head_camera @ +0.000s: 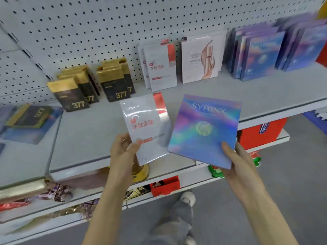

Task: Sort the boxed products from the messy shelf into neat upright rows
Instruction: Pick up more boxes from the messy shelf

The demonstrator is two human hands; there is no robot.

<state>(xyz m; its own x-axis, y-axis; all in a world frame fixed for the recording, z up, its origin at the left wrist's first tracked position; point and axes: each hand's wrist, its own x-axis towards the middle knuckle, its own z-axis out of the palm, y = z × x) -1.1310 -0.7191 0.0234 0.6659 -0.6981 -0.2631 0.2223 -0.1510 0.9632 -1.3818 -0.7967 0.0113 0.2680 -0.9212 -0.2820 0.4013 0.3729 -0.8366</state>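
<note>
Step in hand: two picked-up boxes are hovering over the shelf (85, 135) front, each waiting to join its own kind, by my reading.
Next move: each box is probably needing to travel back to its matching row and be set down upright, face out.
Left hand (123, 147): it's grasping the white box (145, 128) at the lower left corner, thumb pressing on the front, fingers curling behind.
Right hand (237, 156): it's clamping the holographic box (203, 131) at the lower right corner, thumb lying on the face.
Held boxes: both are tilting in mid-frame, nearly touching, clear of the shelf.
Left edge: a black-and-gold box (30, 115) is lying flat on a blue box, looking unsorted.
Back left: the black-and-gold row (70, 94) is standing upright.
Back centre: the white row (161, 68) is standing beside a beige box (200, 61).
Back right: the holographic rows (256, 53) are standing upright, upper right of frame.
</note>
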